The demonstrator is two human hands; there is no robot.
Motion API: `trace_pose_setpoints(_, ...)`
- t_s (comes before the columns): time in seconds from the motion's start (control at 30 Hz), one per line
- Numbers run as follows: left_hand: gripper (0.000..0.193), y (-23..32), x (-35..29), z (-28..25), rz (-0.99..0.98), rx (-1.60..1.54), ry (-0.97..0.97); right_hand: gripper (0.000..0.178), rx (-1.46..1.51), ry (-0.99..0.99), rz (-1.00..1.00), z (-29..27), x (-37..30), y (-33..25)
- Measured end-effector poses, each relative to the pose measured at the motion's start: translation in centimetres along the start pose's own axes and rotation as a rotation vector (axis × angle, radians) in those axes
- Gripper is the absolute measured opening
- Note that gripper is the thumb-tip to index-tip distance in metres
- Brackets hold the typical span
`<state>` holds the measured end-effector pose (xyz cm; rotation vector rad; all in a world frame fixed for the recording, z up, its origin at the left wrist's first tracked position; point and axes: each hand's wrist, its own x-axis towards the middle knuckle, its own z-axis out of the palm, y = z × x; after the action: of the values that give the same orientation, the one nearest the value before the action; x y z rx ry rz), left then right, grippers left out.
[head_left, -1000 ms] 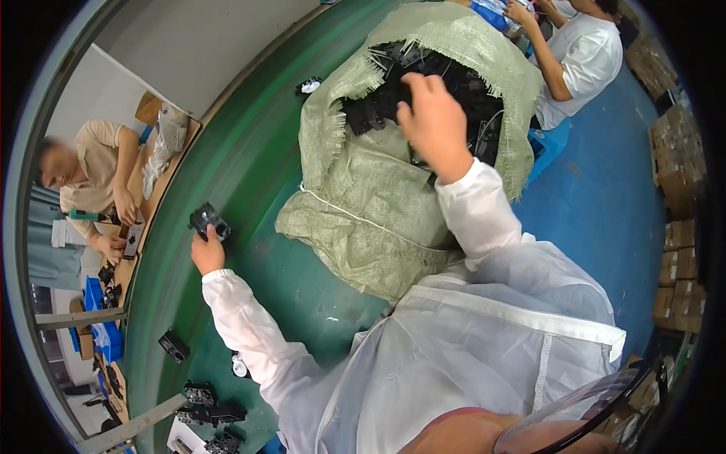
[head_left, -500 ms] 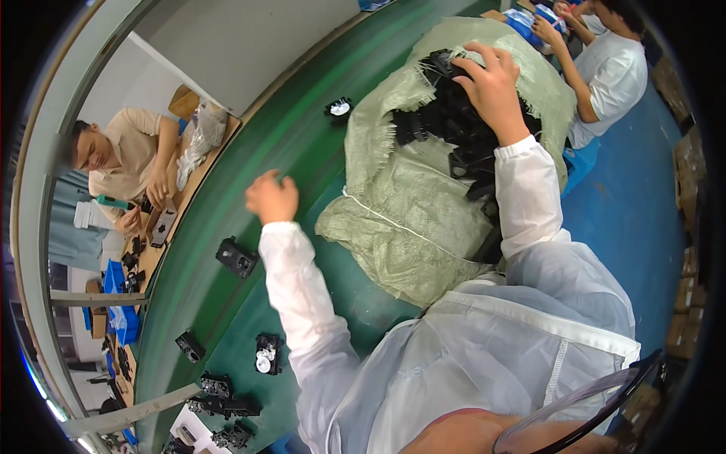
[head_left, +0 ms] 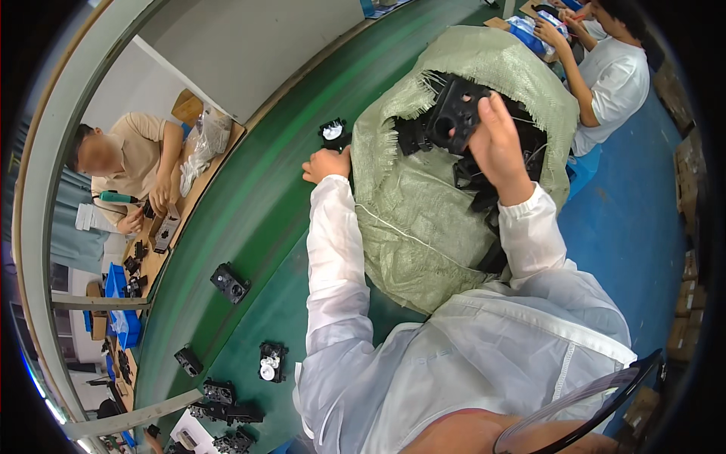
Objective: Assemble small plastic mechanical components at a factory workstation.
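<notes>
My right hand (head_left: pixel 499 151) grips a black plastic housing (head_left: pixel 455 113) with round holes, held up over the mouth of a pale green woven sack (head_left: pixel 423 204). More black plastic parts (head_left: pixel 473 178) fill the sack below it. Beside the sack's left edge, my left hand (head_left: pixel 327 165) is low over the green conveyor belt (head_left: pixel 265 204). Just beyond its fingers lies a black part with white pieces on it (head_left: pixel 333 132); whether they touch it, I cannot tell, since the fingertips are partly hidden.
Two black housings (head_left: pixel 229 284) (head_left: pixel 187 362) lie on the belt at left. Nearer me are a black assembly with white gears (head_left: pixel 271 362) and several black assemblies (head_left: pixel 227 405). A person (head_left: pixel 132 159) works across the belt; another (head_left: pixel 612 83) sits at far right.
My right hand has lifted a black housing out of the sack. My left hand has moved right and away from me, up to the gear-bearing part. Parts on the belt have shifted toward me.
</notes>
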<state>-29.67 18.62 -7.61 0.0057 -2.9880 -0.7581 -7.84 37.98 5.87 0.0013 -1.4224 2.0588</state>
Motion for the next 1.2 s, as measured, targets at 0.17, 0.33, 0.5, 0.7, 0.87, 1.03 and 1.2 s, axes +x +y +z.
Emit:
trace_pose_setpoints(0.17, 0.019, -2.9, 1.7, 1.0, 0.113, 0.014, 0.158, 0.049, 0.369, -0.226, 0.223, 1.0, -1.2, 1.1)
trace_pose_setpoints(0.33, 0.019, -6.0, 0.8, -4.1, 0.366, -0.176, 0.485, 0.056, 0.550, -0.381, 0.278, 0.4, -1.5, 3.4)
trace_pose_setpoints(0.5, 0.014, -6.0, -4.8, -11.9, 0.484, -0.482, 0.703, 0.057, 0.546, -0.339, 0.423, 4.3, -1.9, 5.1)
trace_pose_setpoints(0.7, 0.018, -3.0, -12.5, -17.0, 0.220, -1.546, 0.524, 0.054, 0.312, -0.433, 0.482, 12.0, -2.9, 7.3)
trace_pose_setpoints(0.87, 0.015, -3.3, -15.1, -17.5, 0.204, -1.526, 0.437, 0.049, 0.298, -0.562, 0.539, 16.1, -4.7, 7.3)
trace_pose_setpoints(1.03, 0.016, -3.5, -15.7, -17.5, 0.207, -1.458, 0.425, 0.043, 0.329, -0.570, 0.542, 16.7, -5.5, 6.5)
trace_pose_setpoints(1.2, 0.018, -4.0, -15.5, -17.2, 0.224, -1.400, 0.446, 0.044, 0.292, -0.587, 0.534, 16.8, -5.7, 6.4)
